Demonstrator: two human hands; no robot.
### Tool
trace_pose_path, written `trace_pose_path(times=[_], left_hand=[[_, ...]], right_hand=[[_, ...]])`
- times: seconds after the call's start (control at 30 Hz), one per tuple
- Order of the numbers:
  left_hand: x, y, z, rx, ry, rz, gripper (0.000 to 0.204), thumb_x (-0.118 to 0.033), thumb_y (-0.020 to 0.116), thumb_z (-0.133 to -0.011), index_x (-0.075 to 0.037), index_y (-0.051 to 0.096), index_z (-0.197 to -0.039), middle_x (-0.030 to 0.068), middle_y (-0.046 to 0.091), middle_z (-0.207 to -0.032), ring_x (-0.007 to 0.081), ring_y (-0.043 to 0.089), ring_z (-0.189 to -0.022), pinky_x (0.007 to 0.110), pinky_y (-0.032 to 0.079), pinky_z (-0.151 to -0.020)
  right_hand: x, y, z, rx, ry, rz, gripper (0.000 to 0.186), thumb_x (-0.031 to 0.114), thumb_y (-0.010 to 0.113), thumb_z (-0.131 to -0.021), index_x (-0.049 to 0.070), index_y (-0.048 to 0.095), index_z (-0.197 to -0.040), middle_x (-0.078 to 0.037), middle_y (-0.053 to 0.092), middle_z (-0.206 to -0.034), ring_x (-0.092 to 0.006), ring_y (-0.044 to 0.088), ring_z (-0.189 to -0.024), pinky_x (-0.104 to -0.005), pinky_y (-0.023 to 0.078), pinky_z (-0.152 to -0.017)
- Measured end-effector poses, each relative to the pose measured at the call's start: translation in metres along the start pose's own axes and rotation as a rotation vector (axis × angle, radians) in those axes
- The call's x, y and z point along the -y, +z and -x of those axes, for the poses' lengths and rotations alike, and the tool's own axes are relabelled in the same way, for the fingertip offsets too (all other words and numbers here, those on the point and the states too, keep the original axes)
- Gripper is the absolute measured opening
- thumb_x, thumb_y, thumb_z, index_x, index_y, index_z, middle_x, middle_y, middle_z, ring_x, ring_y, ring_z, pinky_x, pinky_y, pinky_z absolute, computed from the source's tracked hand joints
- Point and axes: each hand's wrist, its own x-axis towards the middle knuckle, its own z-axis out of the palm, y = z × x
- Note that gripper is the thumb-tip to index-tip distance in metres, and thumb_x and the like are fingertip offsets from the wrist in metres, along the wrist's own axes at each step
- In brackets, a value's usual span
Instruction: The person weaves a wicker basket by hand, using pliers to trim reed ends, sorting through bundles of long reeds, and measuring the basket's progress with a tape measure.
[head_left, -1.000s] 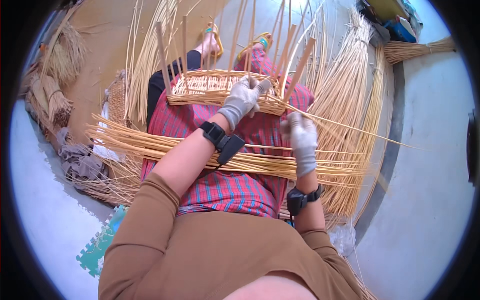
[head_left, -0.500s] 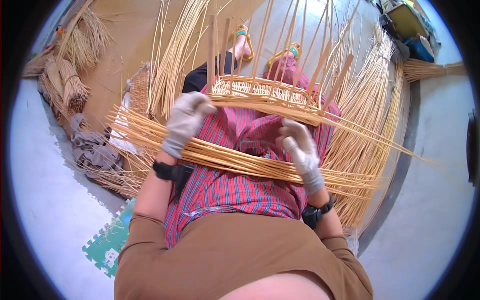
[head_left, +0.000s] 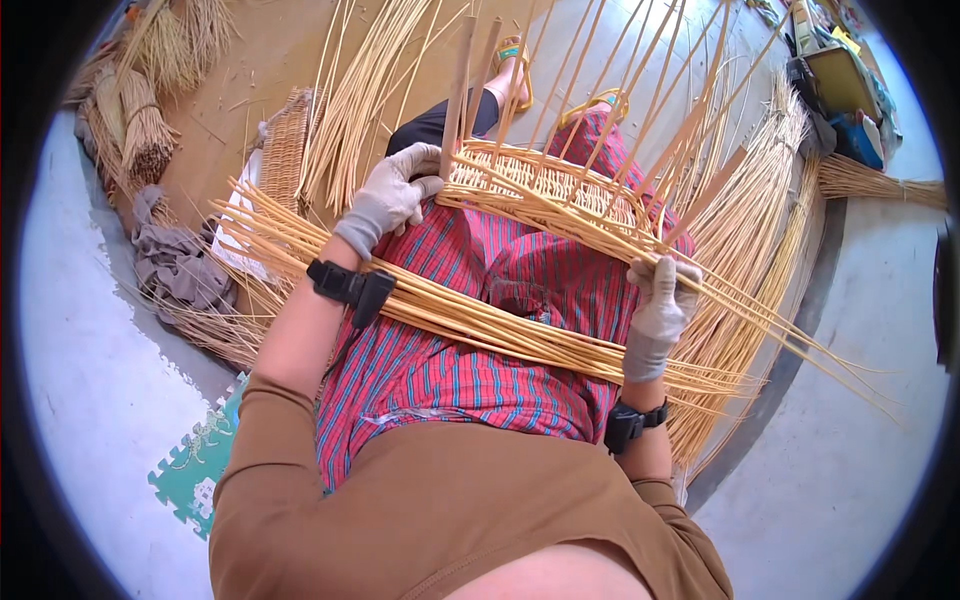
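Across the lap, cane bundle (head_left: pixel 480 325) runs left to right.

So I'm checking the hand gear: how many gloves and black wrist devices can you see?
2 gloves, 2 wrist devices. A grey glove covers the left hand at the half-woven basket rim; another covers the right hand gripping cane strands. A black wrist device sits on each forearm.
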Motion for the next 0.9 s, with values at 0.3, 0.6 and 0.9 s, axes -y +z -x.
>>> trace_pose_path(times=[0.3, 0.6, 0.9], left_hand=[[0.006, 0.020, 0.011, -0.220, 0.048, 0.094, 0.031, 0.000, 0.067, -0.097, 0.000, 0.063, -0.128, 0.0122, 0.073, -0.115, 0.0058, 0.051, -0.047, 0.022, 0.041, -0.040], [-0.008, 0.080, -0.005, -0.291, 0.346, -0.376, 0.030, -0.022, 0.064, -0.101, -0.006, 0.064, -0.126, 0.0188, 0.074, -0.110, 0.0305, 0.073, -0.100, 0.037, 0.057, -0.086], [0.004, 0.074, -0.012, 0.046, 0.043, -0.186, 0.019, -0.022, 0.070, -0.099, -0.005, 0.065, -0.107, 0.0089, 0.066, -0.077, 0.0149, 0.062, -0.076, 0.031, 0.052, -0.072]], right_hand=[[0.004, -0.006, 0.021, 0.244, -0.102, 0.061, 0.011, 0.001, 0.058, -0.103, 0.005, 0.050, -0.109, -0.021, 0.071, -0.111, -0.0219, 0.073, -0.089, -0.0353, 0.062, -0.079], [-0.009, -0.026, 0.010, 0.362, -0.036, 0.030, 0.014, -0.004, 0.058, -0.101, 0.005, 0.050, -0.108, -0.024, 0.070, -0.114, -0.0181, 0.071, -0.082, -0.0309, 0.059, -0.076], [-0.043, 0.007, -0.051, 0.181, -0.078, 0.020, 0.014, -0.008, 0.061, -0.098, 0.002, 0.054, -0.105, -0.016, 0.072, -0.108, -0.0212, 0.071, -0.101, -0.0342, 0.063, -0.088]])
